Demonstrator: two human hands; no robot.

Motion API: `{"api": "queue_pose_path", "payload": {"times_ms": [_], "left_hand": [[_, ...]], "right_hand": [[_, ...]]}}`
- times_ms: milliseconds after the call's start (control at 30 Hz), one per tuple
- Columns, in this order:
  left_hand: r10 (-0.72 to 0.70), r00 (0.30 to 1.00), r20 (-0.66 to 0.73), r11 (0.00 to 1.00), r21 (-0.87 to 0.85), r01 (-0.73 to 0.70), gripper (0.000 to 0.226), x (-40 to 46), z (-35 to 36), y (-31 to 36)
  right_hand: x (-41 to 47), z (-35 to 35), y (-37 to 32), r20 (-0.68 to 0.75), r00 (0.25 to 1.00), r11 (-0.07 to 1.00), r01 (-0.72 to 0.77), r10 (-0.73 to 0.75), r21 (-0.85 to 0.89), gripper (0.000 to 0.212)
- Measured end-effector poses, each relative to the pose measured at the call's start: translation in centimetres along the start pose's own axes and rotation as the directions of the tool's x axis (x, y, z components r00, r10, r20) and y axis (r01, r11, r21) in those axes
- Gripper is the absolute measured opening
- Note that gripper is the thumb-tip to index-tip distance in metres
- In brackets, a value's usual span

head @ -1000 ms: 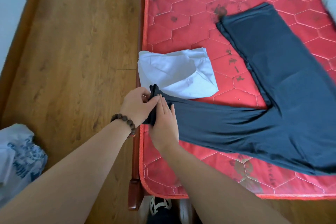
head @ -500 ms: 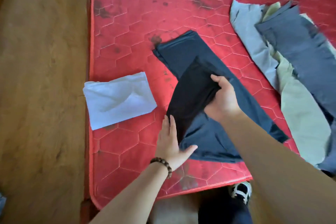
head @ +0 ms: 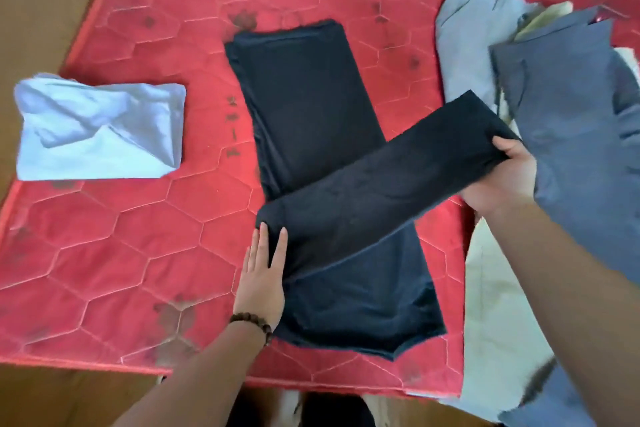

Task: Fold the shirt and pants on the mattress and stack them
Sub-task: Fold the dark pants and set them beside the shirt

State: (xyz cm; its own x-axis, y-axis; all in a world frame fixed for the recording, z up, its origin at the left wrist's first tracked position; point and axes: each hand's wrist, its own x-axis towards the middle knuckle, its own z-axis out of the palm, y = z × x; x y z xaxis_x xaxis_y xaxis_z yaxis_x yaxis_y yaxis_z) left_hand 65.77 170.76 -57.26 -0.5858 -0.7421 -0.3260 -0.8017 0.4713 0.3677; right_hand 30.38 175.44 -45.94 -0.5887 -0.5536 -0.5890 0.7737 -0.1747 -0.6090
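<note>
Since the earlier frame, right hand point(head: 498, 177), pinching the pants point(head: 304, 97) leg, is swinging it toward 2 o'clock; left hand point(head: 265, 274), flat, is pressing the fold.

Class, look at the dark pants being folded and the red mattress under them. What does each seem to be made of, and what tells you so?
Pants: seemingly a thin, soft knit or jersey, matte navy; they drape limply from the right hand. Mattress: probably padded woven fabric, stitched in a hexagon quilt pattern, slightly sheeny, stained dark.
</note>
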Motion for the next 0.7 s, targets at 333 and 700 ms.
{"api": "queue_pose_path", "payload": {"times_ms": [333, 700], "left_hand": [[-0.006, 1.000, -0.007, 0.988, 0.154, 0.007, 0.080, 0.3, 2.3, 4.7], [0.108, 0.992, 0.068, 0.993, 0.039, -0.111, 0.063, 0.8, 1.9, 6.6]], "right_hand": [[7.3, -5.5, 4.4, -0.221, 0.967, 0.954, -0.181, 0.128, -0.239, 0.041], [11.1, -4.5, 2.0, -0.328, 0.938, 0.883, -0.245, 0.111, -0.401, 0.036]]}}
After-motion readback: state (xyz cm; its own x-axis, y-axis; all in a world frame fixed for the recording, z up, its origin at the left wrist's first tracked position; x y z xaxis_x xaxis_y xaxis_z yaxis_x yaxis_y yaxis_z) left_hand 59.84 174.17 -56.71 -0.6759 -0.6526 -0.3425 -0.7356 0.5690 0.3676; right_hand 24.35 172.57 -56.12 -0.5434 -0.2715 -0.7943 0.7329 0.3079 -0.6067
